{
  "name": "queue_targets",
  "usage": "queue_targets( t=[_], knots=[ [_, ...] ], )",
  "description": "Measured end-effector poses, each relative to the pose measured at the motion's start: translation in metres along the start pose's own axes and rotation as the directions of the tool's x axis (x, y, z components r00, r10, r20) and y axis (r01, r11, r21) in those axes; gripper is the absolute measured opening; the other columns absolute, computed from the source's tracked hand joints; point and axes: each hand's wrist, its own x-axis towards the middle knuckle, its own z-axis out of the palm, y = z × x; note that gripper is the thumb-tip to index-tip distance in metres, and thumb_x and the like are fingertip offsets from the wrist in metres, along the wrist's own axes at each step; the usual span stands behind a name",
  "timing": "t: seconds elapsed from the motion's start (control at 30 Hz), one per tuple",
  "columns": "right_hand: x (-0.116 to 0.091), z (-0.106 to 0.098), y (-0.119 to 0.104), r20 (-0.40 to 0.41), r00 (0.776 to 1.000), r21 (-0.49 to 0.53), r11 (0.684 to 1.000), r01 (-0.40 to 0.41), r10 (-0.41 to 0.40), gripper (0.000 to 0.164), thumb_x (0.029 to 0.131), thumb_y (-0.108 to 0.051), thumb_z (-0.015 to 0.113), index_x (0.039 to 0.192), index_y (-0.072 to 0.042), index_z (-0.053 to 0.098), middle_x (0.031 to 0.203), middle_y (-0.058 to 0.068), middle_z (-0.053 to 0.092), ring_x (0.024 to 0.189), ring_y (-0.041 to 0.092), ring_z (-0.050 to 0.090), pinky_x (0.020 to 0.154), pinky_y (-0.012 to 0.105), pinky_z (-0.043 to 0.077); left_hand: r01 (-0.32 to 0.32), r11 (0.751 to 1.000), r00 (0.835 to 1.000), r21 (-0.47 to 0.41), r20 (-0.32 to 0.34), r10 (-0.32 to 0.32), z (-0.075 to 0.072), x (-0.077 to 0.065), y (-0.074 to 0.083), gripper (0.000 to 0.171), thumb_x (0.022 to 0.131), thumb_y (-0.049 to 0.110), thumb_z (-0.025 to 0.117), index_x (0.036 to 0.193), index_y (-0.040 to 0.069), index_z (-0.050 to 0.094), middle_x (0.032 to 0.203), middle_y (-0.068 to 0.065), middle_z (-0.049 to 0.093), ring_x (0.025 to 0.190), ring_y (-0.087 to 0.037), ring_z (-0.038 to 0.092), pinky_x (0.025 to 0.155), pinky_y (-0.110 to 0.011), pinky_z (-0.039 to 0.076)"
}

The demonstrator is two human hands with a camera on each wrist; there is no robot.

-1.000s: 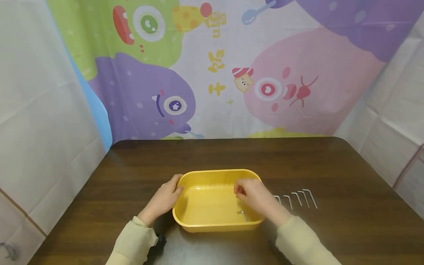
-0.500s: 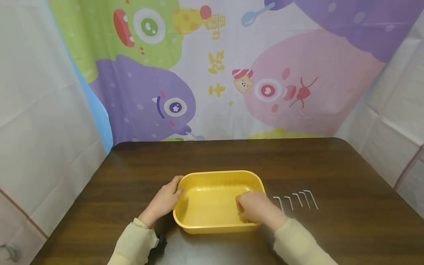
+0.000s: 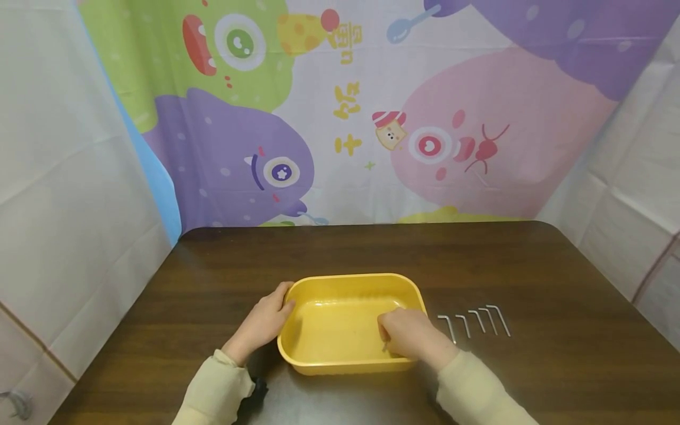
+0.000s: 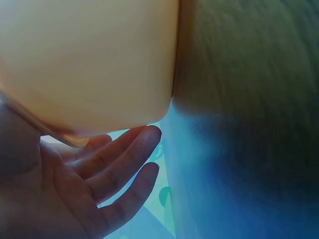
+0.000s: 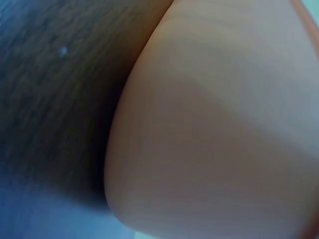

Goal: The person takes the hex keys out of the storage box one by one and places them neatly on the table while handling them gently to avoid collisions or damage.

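My left hand [image 3: 267, 319] grips the left end of a yellow plastic basin [image 3: 340, 367], thumb over the rim and fingers along the outside. In the left wrist view, the fingers of the left hand [image 4: 99, 174] lie against the basin's outer wall [image 4: 99, 64]. Inside the basin, at its right, my right hand [image 3: 411, 333] is lowered with curled fingers, pinching a small hex key [image 3: 385, 347]. Only a short end of that key shows below the fingers. The right wrist view holds just the basin's outer wall [image 5: 199, 139], so the fingertips are hidden there.
Several L-shaped hex keys [image 3: 480, 321] lie in a row on the dark wooden table [image 3: 340, 248], right of the basin. A cartoon-printed curtain [image 3: 340, 177] hangs behind the table. A black object [image 3: 257, 392] is partly hidden by the left sleeve.
My right hand has come down inside the basin onto the hex key that lay uncovered there. The key's visible end has since tilted. My left hand stays on the rim.
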Motion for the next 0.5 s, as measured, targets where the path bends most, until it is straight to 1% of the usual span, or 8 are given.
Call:
queue_targets(
  t=[0.13,0.3,0.5],
  knots=[
    [0.0004,-0.0003,-0.0006,-0.022,1.0,0.009,1.0,-0.004,0.004,0.02,0.062,-0.007,0.068,0.06,-0.018,0.051,0.059,-0.007,0.048,0.057,0.012,0.045,0.051,0.03,0.036,0.002,1.0,1.0,0.001,0.0,-0.002,0.0,0.0002,-0.0002,0.037,0.094,0.02,0.045,0.129,0.007,0.044,0.121,-0.014,0.056,0.101,-0.025,0.057,0.085,-0.044,0.045],
    [0.0006,-0.001,-0.0014,-0.078,0.997,0.034,0.999,-0.009,0.012,0.019,0.064,-0.003,0.06,0.059,-0.019,0.05,0.059,-0.007,0.047,0.057,0.011,0.044,0.05,0.029,0.036,0.001,1.0,1.0,0.001,0.0,-0.001,0.0002,0.0006,-0.0005,0.037,0.094,0.02,0.046,0.128,0.007,0.044,0.121,-0.013,0.056,0.098,-0.024,0.057,0.084,-0.043,0.045],
    [0.0023,0.0002,0.0022,-0.154,0.987,0.081,0.996,-0.033,0.045,0.021,0.069,-0.009,0.064,0.063,-0.019,0.047,0.061,-0.009,0.041,0.057,0.008,0.04,0.05,0.024,0.033,0.003,1.0,1.0,0.001,0.0,-0.003,-0.0001,0.0002,-0.0001,0.036,0.094,0.019,0.046,0.128,0.007,0.044,0.12,-0.014,0.057,0.097,-0.023,0.057,0.083,-0.043,0.045]
  ],
)
